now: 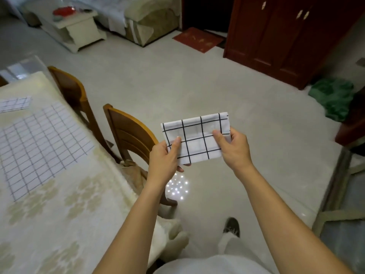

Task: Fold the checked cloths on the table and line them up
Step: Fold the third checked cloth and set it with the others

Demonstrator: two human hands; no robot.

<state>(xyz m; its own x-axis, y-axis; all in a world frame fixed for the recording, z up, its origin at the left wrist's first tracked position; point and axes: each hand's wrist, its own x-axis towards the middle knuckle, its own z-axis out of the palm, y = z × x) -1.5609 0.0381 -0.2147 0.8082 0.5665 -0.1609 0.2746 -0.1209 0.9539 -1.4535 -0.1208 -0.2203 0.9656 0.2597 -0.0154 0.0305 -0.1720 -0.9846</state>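
A small folded white cloth with black checks point(195, 138) hangs in the air over the floor, to the right of the table. My left hand point(166, 155) pinches its lower left corner and my right hand point(233, 147) grips its right edge, thumbs on top. On the table point(59, 214) at the left lies a large unfolded checked cloth point(39, 143), spread flat. Beyond it, near the table's far left, a small folded checked cloth point(14, 103) rests flat.
Two wooden chairs point(128, 133) stand along the table's right side. A dark red cabinet point(286, 36) and a green bundle point(333, 95) sit at the far right. A sofa point(150, 18) and a white low table point(73, 26) are at the back.
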